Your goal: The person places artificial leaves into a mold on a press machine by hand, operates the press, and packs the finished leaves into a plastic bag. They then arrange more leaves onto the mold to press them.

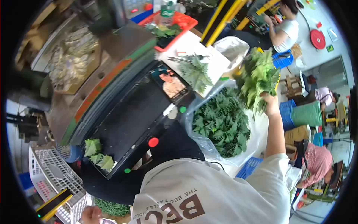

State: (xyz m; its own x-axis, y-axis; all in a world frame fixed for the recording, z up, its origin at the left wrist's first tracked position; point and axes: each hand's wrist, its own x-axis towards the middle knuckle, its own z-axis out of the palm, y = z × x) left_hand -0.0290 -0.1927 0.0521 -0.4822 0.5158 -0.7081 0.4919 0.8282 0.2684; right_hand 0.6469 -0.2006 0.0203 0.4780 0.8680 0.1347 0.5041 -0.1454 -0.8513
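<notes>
My right hand [269,103] is closed round the stems of a large bunch of green leaves [258,76], held up at arm's length. Below and left of it, a clear plastic bag [257,143] holds a heap of darker jagged leaves [222,125]. At the lower left edge my left hand [91,214] looks curled; what it holds, if anything, is hidden. More leaves [195,71] lie on a white tabletop [220,65]. A black machine surface [128,112] carries a phone-like screen [172,85] and a few leaves [99,155] at its lower end.
A red tray [192,24] with a bottle [166,13] stands at the top. White crates [56,168] are at the left, beside a yellow-black bar [56,203]. Blue crates [287,112] and a green sack [306,114] stand right. Co-workers [287,31] are at upper right and right [317,164].
</notes>
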